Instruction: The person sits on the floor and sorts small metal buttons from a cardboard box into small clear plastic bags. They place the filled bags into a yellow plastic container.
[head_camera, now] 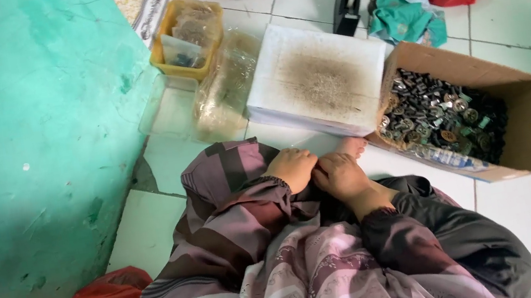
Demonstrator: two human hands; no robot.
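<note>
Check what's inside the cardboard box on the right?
The cardboard box holds a heap of small dark metal parts, some round, with a few clear plastic bits at the near edge. Whatever lies beneath the top layer, and the box's bottom, is covered.

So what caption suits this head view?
Seated on white tiles, both hands, left hand and right hand, meet beside an open cardboard box of small metal parts.
</note>
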